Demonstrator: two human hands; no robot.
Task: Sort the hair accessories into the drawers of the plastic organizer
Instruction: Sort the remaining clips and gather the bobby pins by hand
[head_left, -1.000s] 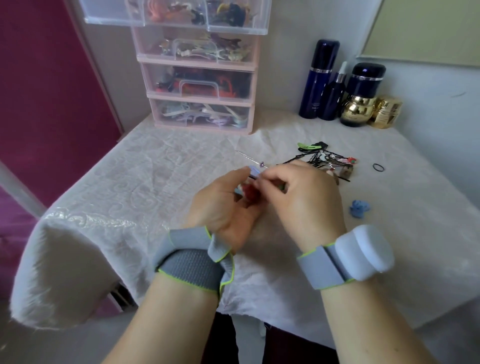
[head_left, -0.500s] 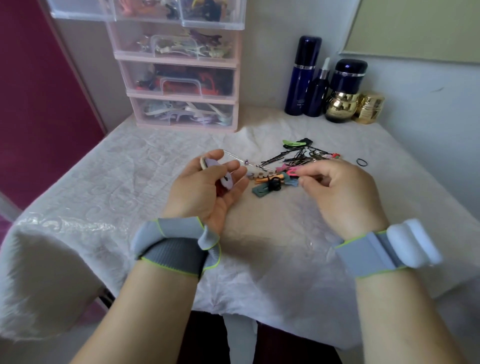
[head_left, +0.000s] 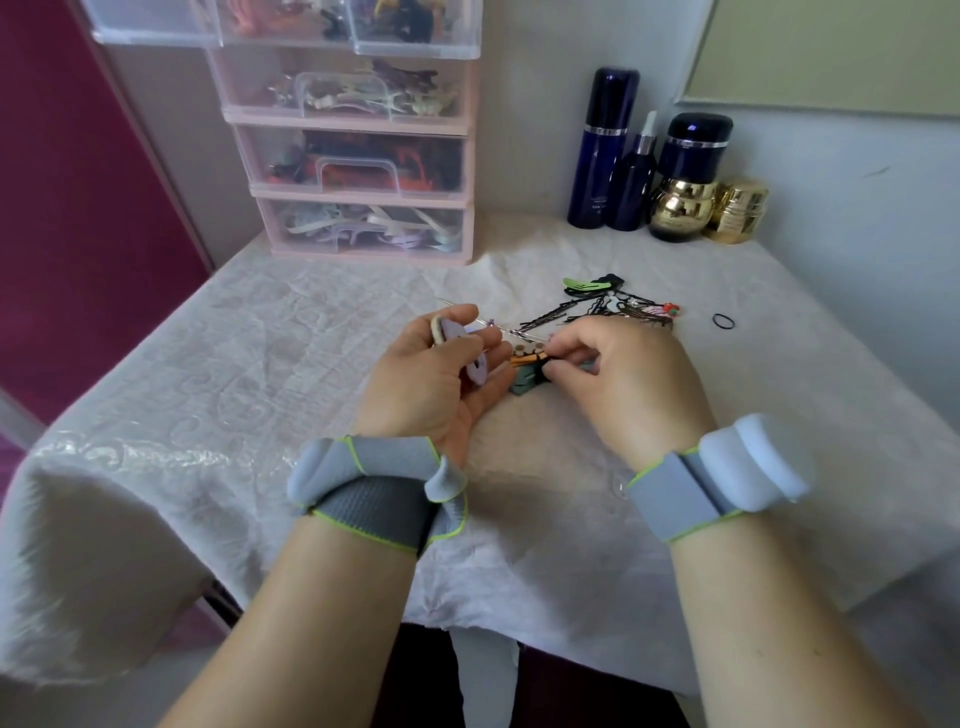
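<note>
Right hand (head_left: 618, 374) is pinching an orange clip (head_left: 525, 357) off the pile (head_left: 613, 312) mid-table, left hand (head_left: 441, 374) is gripping lilac clips (head_left: 470, 353). I'd be lifting it straight up so nothing snags, then heading for the organizer (head_left: 358, 156) at the back

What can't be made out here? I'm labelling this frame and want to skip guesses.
Head view only:
- Top drawer of the clear plastic organizer: cut off by the upper edge.
- Small orange clip: partly covered by the right hand, whose fingertips pinch it.
- Lilac flat accessories gripped in the left hand: fingers hide their shape.
- Tangled dark hairpin pile: too small to count.
</note>
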